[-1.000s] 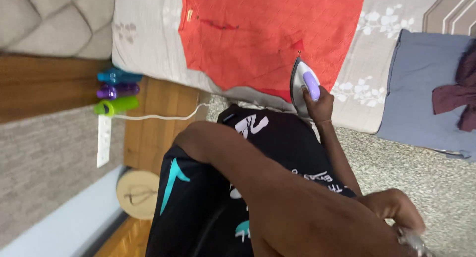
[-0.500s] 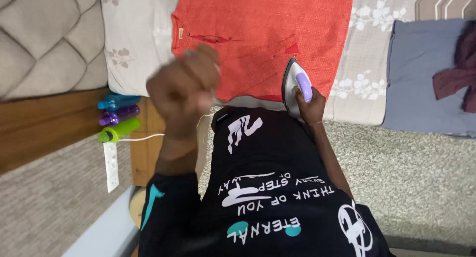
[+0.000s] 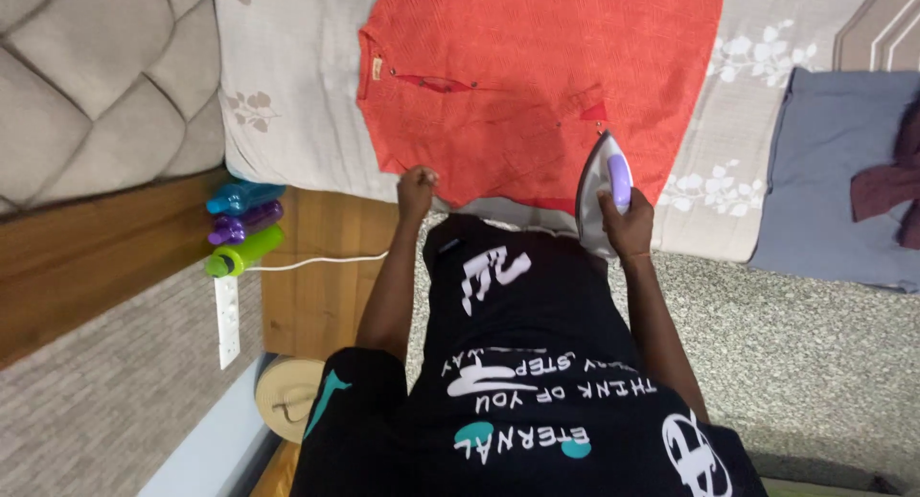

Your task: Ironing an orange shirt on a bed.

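An orange shirt (image 3: 537, 66) lies spread flat on a pale floral bedsheet (image 3: 287, 104). My right hand (image 3: 628, 224) grips the purple handle of a silver clothes iron (image 3: 599, 185), which rests on the shirt's near right part. My left hand (image 3: 417, 184) has its fingers closed at the shirt's near edge, beside the sleeve; it seems to pinch the fabric. My black printed shirt fills the lower middle of the view.
Three plastic bottles (image 3: 244, 224), teal, purple and green, lie on the wooden ledge at the left. A white power strip (image 3: 228, 320) with its cord lies below them. A grey-blue cloth (image 3: 824, 161) with a maroon garment (image 3: 886, 190) sits at the right. A straw hat (image 3: 287, 396) lies on the floor.
My left arm swung from across my body, up past the camera, then down to the shirt's near edge. The iron stayed in my right hand on the shirt.
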